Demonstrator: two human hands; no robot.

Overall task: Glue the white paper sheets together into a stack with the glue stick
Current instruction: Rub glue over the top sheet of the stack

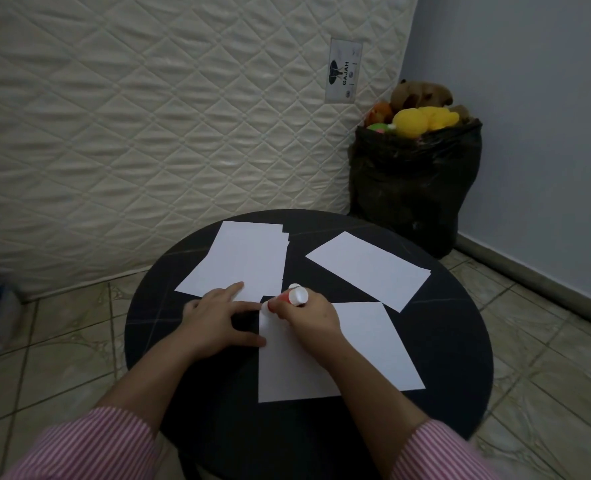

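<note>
A round black table [453, 358] carries white paper in three places. A fanned pile of sheets [242, 261] lies at the far left, a second small pile [368, 270] at the far right, and one sheet [366, 351] lies nearest me. My right hand [308, 315] grips a red glue stick [292, 297] with a white end, tilted, its tip down at the near sheet's top left corner. My left hand [218, 322] rests flat with fingers spread, fingertips touching that corner and the left pile's near edge.
An upright quilted mattress [148, 133] stands behind the table. A black bag [411, 188] full of plush toys sits in the corner by the blue-grey wall. Tiled floor surrounds the table. My striped pink sleeves show at the bottom.
</note>
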